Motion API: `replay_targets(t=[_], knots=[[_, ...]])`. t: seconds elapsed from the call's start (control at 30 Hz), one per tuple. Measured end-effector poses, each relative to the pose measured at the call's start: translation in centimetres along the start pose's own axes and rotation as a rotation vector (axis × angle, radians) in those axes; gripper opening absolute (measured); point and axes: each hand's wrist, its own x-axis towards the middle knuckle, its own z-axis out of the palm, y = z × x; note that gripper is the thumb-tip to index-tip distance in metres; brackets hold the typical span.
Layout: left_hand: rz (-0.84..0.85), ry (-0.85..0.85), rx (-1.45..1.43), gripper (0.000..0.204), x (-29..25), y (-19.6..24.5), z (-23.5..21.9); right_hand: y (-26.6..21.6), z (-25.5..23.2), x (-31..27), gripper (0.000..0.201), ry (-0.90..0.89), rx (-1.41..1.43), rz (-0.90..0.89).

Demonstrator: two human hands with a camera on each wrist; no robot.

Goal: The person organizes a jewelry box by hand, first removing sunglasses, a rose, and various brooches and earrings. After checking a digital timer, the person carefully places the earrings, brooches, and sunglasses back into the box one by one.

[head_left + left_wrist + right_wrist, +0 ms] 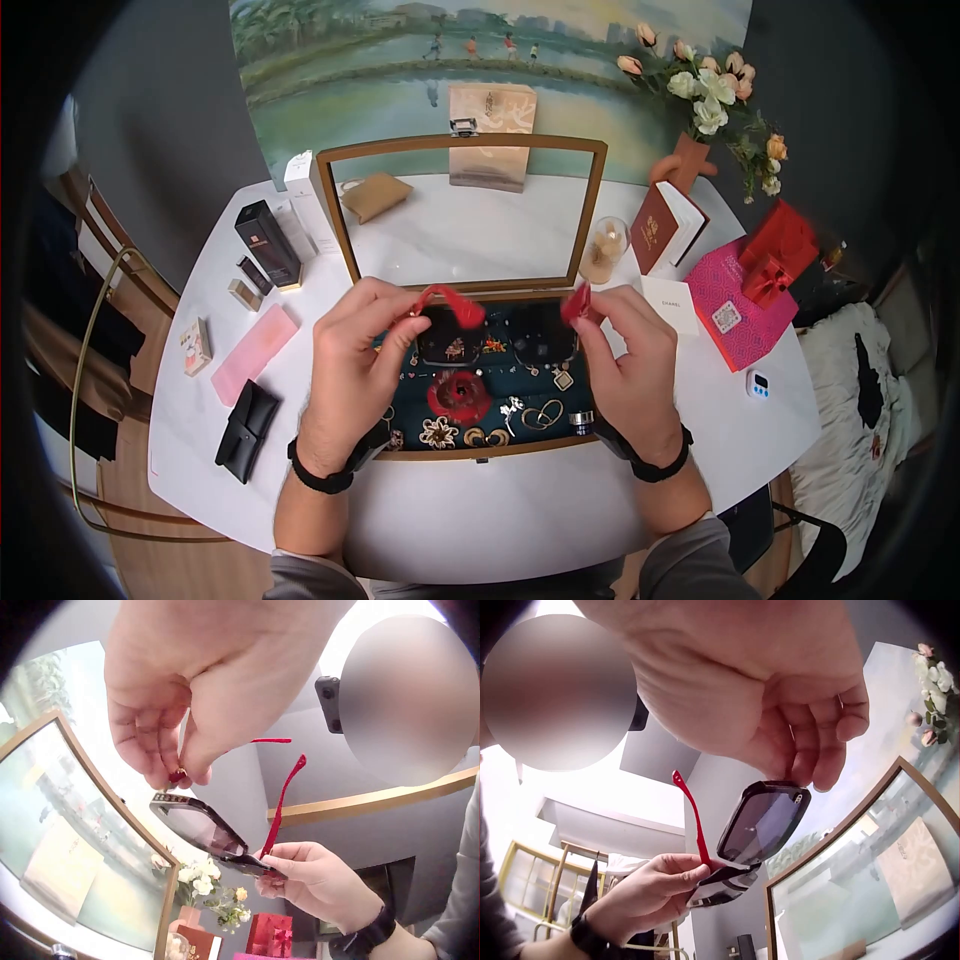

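A green riverside landscape painting (330, 90) stands against a grey wall (150, 120) behind a white, round-edged table (440, 520). At the centre of the work, a pair of dark-lensed sunglasses with red arms (761, 825) is held in the air by both hands. The left hand (360, 335) pinches one end at the red arm, near the hinge; the right hand (635, 345) pinches the opposite end. Both arms are unfolded and point back toward the person.

Just beyond the grip, in the head view, the sunglasses hang over an open, wood-framed case with a clear lid (550, 141). Inside lie a dark red, rounded ornament (458, 397) and a gold, flower-shaped piece (439, 433). Farther out on the left lies a black, flapped soft case (247, 430).

The step in hand looks like handling the opened sunglasses by their two ends. The next move, I judge, calls for both hands to travel together, with light pressure at the hinges and fingertips kept off the lenses.
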Motion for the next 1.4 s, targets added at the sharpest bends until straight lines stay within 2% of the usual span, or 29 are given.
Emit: replay_targets(t=[0.07,0.13,0.23,0.5,0.57,0.6,0.67,0.7,0.77,0.8,0.87,0.93,0.97,1.03,1.1,1.17,1.27,1.3,1.4], knots=[[-0.021,-0.096,0.064,0.018,0.0,-0.1,-0.5,-0.1,0.2,0.1,0.014,-0.013,0.048,0.038],[-0.017,-0.068,0.023,0.02,0.0,-0.9,-0.2,0.0,0.5,0.2,0.013,-0.025,0.098,0.071],[-0.022,-0.174,0.041,0.026,0.3,-0.4,-0.3,0.0,0.4,0.3,0.016,-0.046,0.066,0.059],[0.007,-0.284,0.087,0.029,0.3,-0.9,-0.1,-0.3,0.5,0.3,0.025,-0.074,0.158,0.134],[-0.079,-0.4,0.011,0.027,0.5,-1.0,-0.4,-0.5,0.4,0.4,0.032,-0.097,0.205,0.151],[-0.082,-0.399,0.013,0.027,0.6,-1.3,-0.6,-0.4,0.2,0.5,0.032,-0.1,0.208,0.151],[-0.139,-0.469,-0.074,0.026,0.9,-2.6,-0.8,-0.1,-0.3,0.5,0.038,-0.247,0.22,0.109],[-0.198,-0.437,-0.072,0.026,0.9,-3.0,-0.7,0.0,-0.4,0.5,0.038,-0.247,0.222,0.112],[-0.261,-0.43,-0.055,0.027,1.1,-2.2,-0.9,0.4,-0.4,0.2,0.042,-0.455,0.186,0.122],[-0.323,-0.419,-0.04,0.029,1.3,-1.9,-1.0,0.4,-0.4,0.0,0.042,-0.454,0.187,0.124],[-0.306,-0.45,-0.007,0.035,1.2,-2.4,-1.3,0.3,-0.1,-0.2,0.04,-0.553,0.076,0.058],[-0.108,-0.528,-0.134,0.048,0.8,-3.9,-1.3,0.2,0.1,-0.3,0.04,-0.562,0.056,0.02],[-0.108,-0.527,-0.133,0.048,0.9,-3.6,-1.6,0.2,0.2,-0.3,0.039,-0.567,0.013,-0.037],[-0.067,-0.736,-0.134,0.063,1.2,-2.8,-2.4,0.2,0.2,-0.4,0.038,-0.574,-0.026,-0.096],[-0.047,-0.791,-0.135,0.067,1.2,-2.5,-2.2,0.1,0.0,-0.4,0.037,-0.619,-0.092,-0.157],[-0.032,-0.845,-0.132,0.071,1.1,-2.1,-2.1,0.4,-0.2,-0.4,0.037,-0.648,-0.096,-0.167],[-0.038,-1.082,-0.169,0.078,1.0,-2.1,-1.7,0.5,-0.6,-0.4,0.037,-0.695,-0.112,-0.164],[0.028,-1.116,-0.133,0.082,0.8,-2.4,-1.6,0.6,-0.7,-0.4,0.037,-0.717,-0.118,-0.172],[0.06,-1.123,-0.199,0.082,0.6,-2.0,-1.5,0.9,-0.4,-0.7,0.037,-0.725,-0.123,-0.187]])
